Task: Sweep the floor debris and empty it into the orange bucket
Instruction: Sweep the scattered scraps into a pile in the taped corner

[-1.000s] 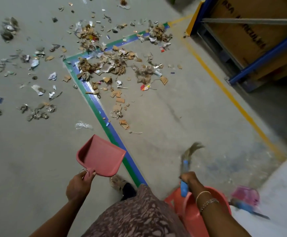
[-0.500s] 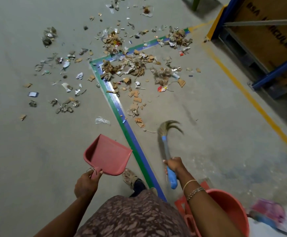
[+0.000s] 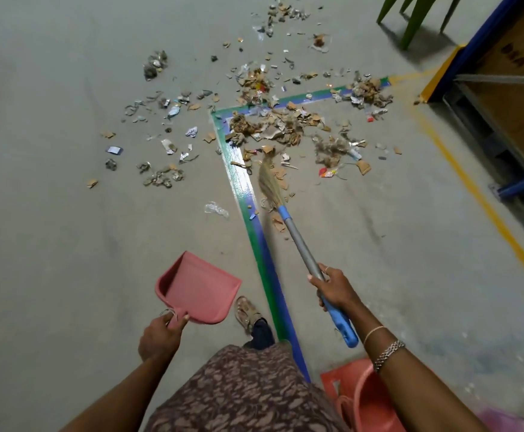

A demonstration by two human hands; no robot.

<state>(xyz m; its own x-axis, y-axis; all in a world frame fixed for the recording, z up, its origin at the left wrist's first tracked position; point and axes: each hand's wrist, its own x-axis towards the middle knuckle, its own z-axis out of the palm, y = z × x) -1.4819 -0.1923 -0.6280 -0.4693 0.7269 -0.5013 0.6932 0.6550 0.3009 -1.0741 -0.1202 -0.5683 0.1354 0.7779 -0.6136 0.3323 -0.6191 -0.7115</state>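
Note:
Scraps of cardboard, foil and paper debris (image 3: 273, 126) lie scattered over the grey floor around the corner of a green and blue floor stripe (image 3: 256, 232). My right hand (image 3: 332, 286) grips the grey and blue handle of a broom (image 3: 288, 219) whose straw head reaches the near edge of the debris. My left hand (image 3: 160, 333) holds the handle of an empty pink dustpan (image 3: 199, 288) above the floor. The orange bucket (image 3: 363, 397) stands at the bottom right, partly hidden by my right forearm.
A blue and yellow rack holding cardboard boxes (image 3: 504, 98) stands at the right behind a yellow floor line (image 3: 485, 207). Green chair legs (image 3: 416, 17) are at the top right. My sandalled foot (image 3: 248, 313) is beside the stripe. A pink blurred object (image 3: 504, 420) lies at the bottom right corner.
My right hand has swung the broom forward and extended it, so its head now reaches the debris. The view has shifted forward; the dustpan stays held in my left hand.

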